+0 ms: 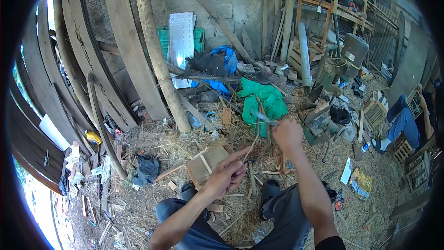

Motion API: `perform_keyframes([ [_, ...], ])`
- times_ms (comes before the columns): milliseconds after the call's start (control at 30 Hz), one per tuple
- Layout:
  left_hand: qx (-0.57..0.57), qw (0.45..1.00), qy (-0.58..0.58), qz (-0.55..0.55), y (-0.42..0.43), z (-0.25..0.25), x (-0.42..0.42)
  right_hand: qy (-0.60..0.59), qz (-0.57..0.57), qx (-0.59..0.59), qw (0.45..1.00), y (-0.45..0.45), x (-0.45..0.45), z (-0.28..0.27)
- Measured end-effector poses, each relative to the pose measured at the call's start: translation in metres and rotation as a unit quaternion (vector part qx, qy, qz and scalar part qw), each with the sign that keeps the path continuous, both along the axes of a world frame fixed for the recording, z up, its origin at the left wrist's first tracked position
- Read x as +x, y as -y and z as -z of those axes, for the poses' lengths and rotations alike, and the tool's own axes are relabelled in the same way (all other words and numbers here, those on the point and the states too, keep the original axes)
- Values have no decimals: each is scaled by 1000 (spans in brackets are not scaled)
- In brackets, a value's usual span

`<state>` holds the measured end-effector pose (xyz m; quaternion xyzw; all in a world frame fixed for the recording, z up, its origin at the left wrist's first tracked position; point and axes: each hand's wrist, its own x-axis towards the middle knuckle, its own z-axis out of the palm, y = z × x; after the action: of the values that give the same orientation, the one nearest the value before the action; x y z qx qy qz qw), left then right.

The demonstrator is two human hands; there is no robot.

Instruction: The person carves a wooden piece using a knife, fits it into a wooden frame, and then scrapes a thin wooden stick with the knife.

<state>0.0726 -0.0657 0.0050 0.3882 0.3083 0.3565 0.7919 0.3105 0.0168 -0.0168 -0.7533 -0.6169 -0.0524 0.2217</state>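
Note:
My left hand (225, 176) is closed around the lower end of a thin pale stick (252, 145), which slants up and to the right. Its index finger stretches along the stick. In my right hand (288, 136) is the handle of a knife (262, 116), its blade pointing up and left, blurred by motion. The blade is above the stick's upper end; whether they touch is unclear. Behind the knife lies a green plastic bag (272, 96). A square wooden piece (213, 158) rests on the ground beyond my left hand, between it and the wall.
Wood scraps and straw cover the ground around my feet. A black plastic bag (146, 169) lies at the left, a yellow packet (361, 184) at the right. Another person (407, 127) sits at the far right. Long boards (125, 28) lean against the wall.

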Motion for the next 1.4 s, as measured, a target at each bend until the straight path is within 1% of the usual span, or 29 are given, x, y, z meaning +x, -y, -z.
perform_keyframes([
  [33, 3, 1000, 2, -6, 2, -3, -1, -19, 49, 14, 999, -1, 10, -1],
  [67, 6, 1000, 2, -13, 3, -4, -5, -23, 51, 15, 998, 2, 12, 2],
  [133, 15, 999, 16, -48, -12, 5, -10, -118, 28, 23, 992, 10, 14, -5],
  [167, 21, 996, 28, -82, -20, 12, -11, -140, -36, 5, 989, 15, 5, -7],
  [200, 20, 995, 28, -89, -26, 17, -11, -140, -43, 2, 989, 21, -3, -10],
  [267, 24, 977, 87, -195, -37, 26, -9, -296, -134, -155, 933, 36, -28, -21],
  [300, 48, 972, 110, -204, -41, 32, -11, -297, -142, -157, 931, 37, -39, -11],
  [333, 51, 970, 106, -211, -42, 33, -10, -395, -222, -125, 883, 37, -50, 3],
  [367, 52, 962, 122, -239, -44, 32, -6, -485, -296, -91, 818, 36, -58, 12],
  [400, 51, 953, 138, -266, -45, 34, -5, -486, -301, -92, 816, 36, -65, 11],
  [467, 53, 950, 150, -269, -50, 48, -7, -422, -368, -99, 823, 40, -73, 10],
  [500, 81, 946, 117, -290, -51, 49, -7, -431, -358, -156, 813, 43, -71, -1],
  [533, 108, 941, 83, -311, -52, 50, -7, -432, -360, -157, 812, 40, -67, 1],
  [600, 111, 943, 64, -309, -53, 50, -16, -421, -359, -187, 812, 36, -59, 3],
  [667, 113, 944, 47, -306, -55, 48, -22, -440, -363, -182, 801, 41, -56, -5],
  [733, 174, 931, -5, -322, -55, 47, -27, -461, -367, -175, 788, 45, -59, -7],
  [833, 131, 941, 29, -312, -52, 51, -23, -440, -368, -139, 807, 48, -65, 0],
  [900, 152, 939, 26, -308, -49, 50, -17, -356, -329, -140, 864, 46, -64, 4],
  [933, 171, 938, 22, -302, -48, 49, -16, -354, -330, -140, 864, 44, -61, 4],
  [1033, 159, 933, -1, -323, -51, 40, -26, -352, -311, -138, 872, 36, -49, -2],
  [1100, 132, 936, 6, -325, -52, 33, -36, -433, -294, -111, 845, 33, -42, -10],
  [1133, 108, 939, 10, -326, -52, 28, -41, -433, -293, -110, 845, 32, -40, -14],
  [1200, 136, 944, -8, -300, -50, 22, -50, -639, -226, -135, 723, 33, -36, -21],
  [1233, 201, 946, -107, -230, -48, 23, -54, -669, -233, -93, 699, 33, -38, -23],
  [1267, 263, 930, -203, -155, -46, 23, -55, -670, -230, -91, 700, 32, -39, -23],
  [1300, 264, 931, -201, -152, -43, 22, -52, -684, -228, -69, 689, 31, -38, -23],
  [1333, 275, 928, -226, -109, -38, 19, -47, -698, -227, -45, 677, 29, -38, -23],
  [1367, 283, 923, -251, -65, -35, 19, -43, -698, -224, -43, 678, 28, -39, -22],
  [1400, 284, 924, -250, -62, -33, 21, -38, -684, -224, -35, 693, 27, -43, -22],
])
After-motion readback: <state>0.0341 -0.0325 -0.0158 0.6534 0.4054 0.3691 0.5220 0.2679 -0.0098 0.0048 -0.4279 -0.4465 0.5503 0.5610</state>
